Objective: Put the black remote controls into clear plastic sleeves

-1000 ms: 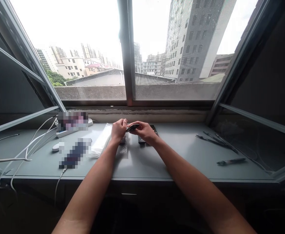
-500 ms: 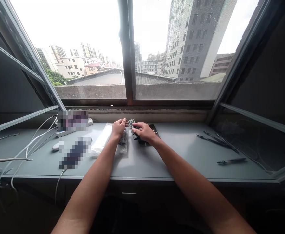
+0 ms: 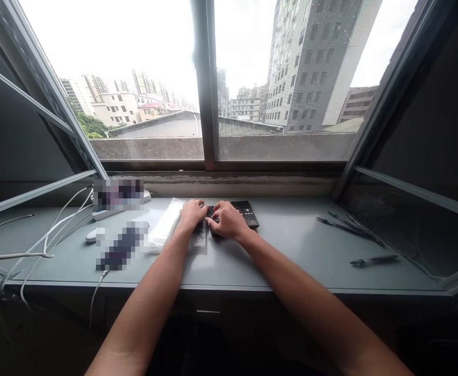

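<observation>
My right hand [image 3: 229, 219] is closed on a dark remote control [image 3: 211, 211], with its thumb and fingers bent over the buttons. Much of that remote is hidden by the hand. From the other side my left hand [image 3: 193, 213] reaches its left edge, fingers curled and thumb against it. A second black remote control [image 3: 249, 215] lies on the desk just right of my right hand. Beneath and beside my left hand is a clear plastic bag [image 3: 198, 241], next to a white plastic packet [image 3: 164, 227].
The grey desk [image 3: 291, 250] runs below a window. At left are a white power strip [image 3: 107, 212], cables [image 3: 43, 245], a white mouse-like object [image 3: 92, 236] and a blurred-out dark item [image 3: 121, 248]. Several pens [image 3: 373, 260] lie at right.
The remote in my right hand has come down from a raised, tilted pose to a flatter one, and its face looks darker. My left hand has lowered beside it.
</observation>
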Motion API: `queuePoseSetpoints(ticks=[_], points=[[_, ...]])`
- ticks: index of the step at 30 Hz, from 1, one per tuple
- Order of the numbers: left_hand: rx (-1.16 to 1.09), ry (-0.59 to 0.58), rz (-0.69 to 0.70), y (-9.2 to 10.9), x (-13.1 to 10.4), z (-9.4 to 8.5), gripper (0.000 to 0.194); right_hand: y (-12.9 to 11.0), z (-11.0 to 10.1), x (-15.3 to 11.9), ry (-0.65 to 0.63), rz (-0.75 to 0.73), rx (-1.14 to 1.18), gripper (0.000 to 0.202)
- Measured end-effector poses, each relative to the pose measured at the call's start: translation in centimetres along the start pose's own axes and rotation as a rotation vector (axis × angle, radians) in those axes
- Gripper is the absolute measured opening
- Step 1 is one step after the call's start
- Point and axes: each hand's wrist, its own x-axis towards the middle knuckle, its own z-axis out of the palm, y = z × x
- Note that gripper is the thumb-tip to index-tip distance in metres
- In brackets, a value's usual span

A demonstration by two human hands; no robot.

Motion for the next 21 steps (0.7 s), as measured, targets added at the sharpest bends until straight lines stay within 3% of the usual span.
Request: queuePoseSetpoints(ticks=[4,11,15,21], points=[[0.021,-0.033,-0.065,0.2,-0.1,-0.2,0.042,0.2,0.4,0.1,-0.05,-0.036,-0.075,0.033],[-0.007,-0.03,0.041,-0.6,0.2,0.3,0.052,0.9,0.9,-0.1,-0.061,-0.068,-0.101,0.036],[0.022,-0.031,0.011,-0.8,0.3,0.5,0.054,1.1,0.8,0.0,-0.067,-0.077,-0.072,0.032],[0.044,-0.156,-0.057,-0.3,0.2,0.4,0.071,0.6,-0.2,-0.1,-0.042,0.0,-0.152,0.037]])
